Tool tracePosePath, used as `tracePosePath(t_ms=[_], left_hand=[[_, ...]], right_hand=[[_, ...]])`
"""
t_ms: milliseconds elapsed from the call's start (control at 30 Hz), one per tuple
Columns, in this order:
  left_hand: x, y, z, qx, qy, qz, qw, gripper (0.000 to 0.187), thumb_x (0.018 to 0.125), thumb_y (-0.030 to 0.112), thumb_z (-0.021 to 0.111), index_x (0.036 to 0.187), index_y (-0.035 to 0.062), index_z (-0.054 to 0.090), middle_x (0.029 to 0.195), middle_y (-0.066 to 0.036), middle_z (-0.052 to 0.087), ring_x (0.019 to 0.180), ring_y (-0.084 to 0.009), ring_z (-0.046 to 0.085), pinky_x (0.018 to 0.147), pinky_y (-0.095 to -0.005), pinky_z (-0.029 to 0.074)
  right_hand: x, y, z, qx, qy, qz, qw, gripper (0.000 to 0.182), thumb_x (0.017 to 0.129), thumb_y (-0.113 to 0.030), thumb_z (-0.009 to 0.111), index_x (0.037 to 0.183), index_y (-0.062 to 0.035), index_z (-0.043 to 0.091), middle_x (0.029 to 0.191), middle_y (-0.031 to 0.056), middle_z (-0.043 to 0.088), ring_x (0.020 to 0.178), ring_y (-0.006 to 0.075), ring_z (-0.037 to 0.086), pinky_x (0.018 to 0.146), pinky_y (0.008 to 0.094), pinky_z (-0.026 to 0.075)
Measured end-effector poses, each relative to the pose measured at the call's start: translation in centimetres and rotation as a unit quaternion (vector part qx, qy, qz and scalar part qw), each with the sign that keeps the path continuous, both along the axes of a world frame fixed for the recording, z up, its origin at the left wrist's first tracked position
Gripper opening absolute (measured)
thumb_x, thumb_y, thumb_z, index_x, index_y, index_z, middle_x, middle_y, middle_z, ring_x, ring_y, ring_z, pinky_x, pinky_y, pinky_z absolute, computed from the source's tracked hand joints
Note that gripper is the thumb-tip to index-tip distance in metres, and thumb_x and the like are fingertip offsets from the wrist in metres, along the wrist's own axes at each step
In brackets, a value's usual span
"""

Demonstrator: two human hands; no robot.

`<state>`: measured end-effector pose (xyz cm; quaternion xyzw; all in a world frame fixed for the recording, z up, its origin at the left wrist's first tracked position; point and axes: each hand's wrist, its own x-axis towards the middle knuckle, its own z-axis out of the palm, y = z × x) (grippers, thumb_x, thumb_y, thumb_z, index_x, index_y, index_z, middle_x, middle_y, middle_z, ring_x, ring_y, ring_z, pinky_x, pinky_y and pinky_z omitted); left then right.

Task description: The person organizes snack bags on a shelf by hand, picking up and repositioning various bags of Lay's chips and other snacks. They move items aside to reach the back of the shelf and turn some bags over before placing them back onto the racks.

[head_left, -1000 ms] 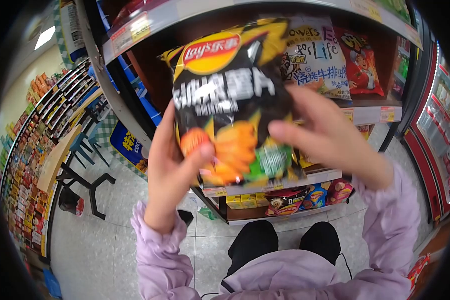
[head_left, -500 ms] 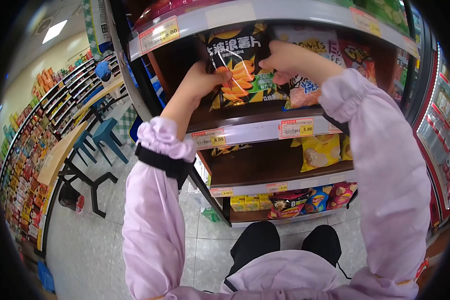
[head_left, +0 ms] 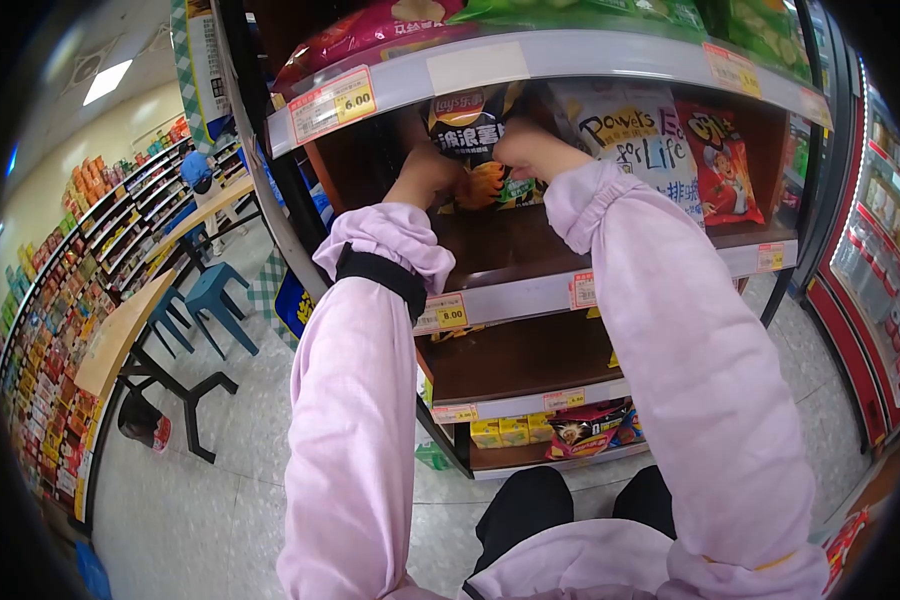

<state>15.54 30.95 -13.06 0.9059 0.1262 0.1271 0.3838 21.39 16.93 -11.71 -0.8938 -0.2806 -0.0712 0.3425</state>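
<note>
A black bag of Lay's potato chips [head_left: 470,135] stands upright, deep on the middle shelf [head_left: 490,255]. My left hand [head_left: 428,177] grips its left side, with the thumb toward the front and the other fingers hidden. On the opposite side, my right hand [head_left: 532,150] is closed against the bag's edge, its fingertips partly out of sight. Right of it stand a white snack bag [head_left: 625,125] with "Powers for Life" lettering and a red snack bag [head_left: 725,165].
Overhead, a shelf edge [head_left: 560,58] with price tags carries pink and green bags. Lower shelves hold yellow boxes [head_left: 510,430] and colourful bags [head_left: 585,428]. Left are a long wooden table [head_left: 130,325], blue stools [head_left: 215,290] and a distant person [head_left: 198,170]; a glass-fronted cooler [head_left: 875,250] is at right.
Both hands have pushed the black chip bag farther back into the shelf, away from me. My view has shifted, so the white and red bags show more fully.
</note>
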Motion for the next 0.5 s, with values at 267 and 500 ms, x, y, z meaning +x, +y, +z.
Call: tracePosePath(t_ms=[267, 500], left_hand=[[0.2, -0.4, 1.0, 0.025, 0.044, -0.061, 0.997, 0.018, 0.069, 0.023, 0.062, 0.078, 0.0074, 0.059, 0.071, -0.007, 0.060, 0.057, -0.0157, 0.053, 0.056, -0.0321, 0.043], [-2.8, -3.5, 0.8, -0.140, -0.064, -0.039, 0.987, 0.013, 0.070, 0.018, 0.061, 0.070, 0.0053, 0.060, 0.068, -0.008, 0.058, 0.053, -0.0146, 0.050, 0.049, -0.0298, 0.041]], right_hand=[[2.8, 1.7, -2.0, 0.051, -0.057, -0.011, 0.997, 0.026, 0.068, -0.016, 0.055, 0.087, -0.0008, 0.063, 0.096, 0.0200, 0.059, 0.093, 0.0302, 0.057, 0.076, 0.0350, 0.047], [3.2, 2.8, -3.1, -0.011, -0.024, 0.117, 0.993, 0.017, 0.068, -0.008, 0.059, 0.081, 0.0023, 0.061, 0.075, 0.0120, 0.061, 0.066, 0.0194, 0.056, 0.057, 0.0331, 0.043]])
